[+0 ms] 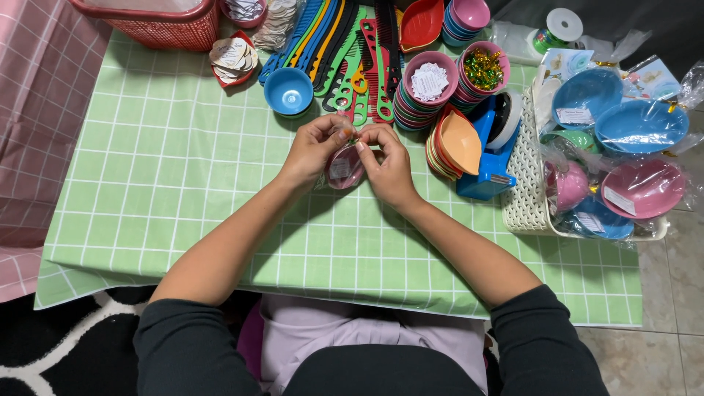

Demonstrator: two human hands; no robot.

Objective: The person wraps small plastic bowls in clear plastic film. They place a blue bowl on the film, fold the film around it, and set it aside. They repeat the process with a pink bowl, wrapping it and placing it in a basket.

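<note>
My left hand (314, 149) and my right hand (389, 165) meet over the green checked cloth (169, 176), both pinching at the top of a small pink bowl (344, 168) wrapped in clear plastic. A white label shows on the bowl. The fingertips of both hands press together at the gathered wrap above the bowl; what lies between them is too small to tell.
Behind my hands lie a blue bowl (288, 92), coloured combs (345, 44), stacked small bowls with paper tags (430, 82) and gold ties (483, 70), and a blue dispenser (490, 158). A white basket (525, 183) of wrapped bowls stands right; a red basket (158, 22) far left.
</note>
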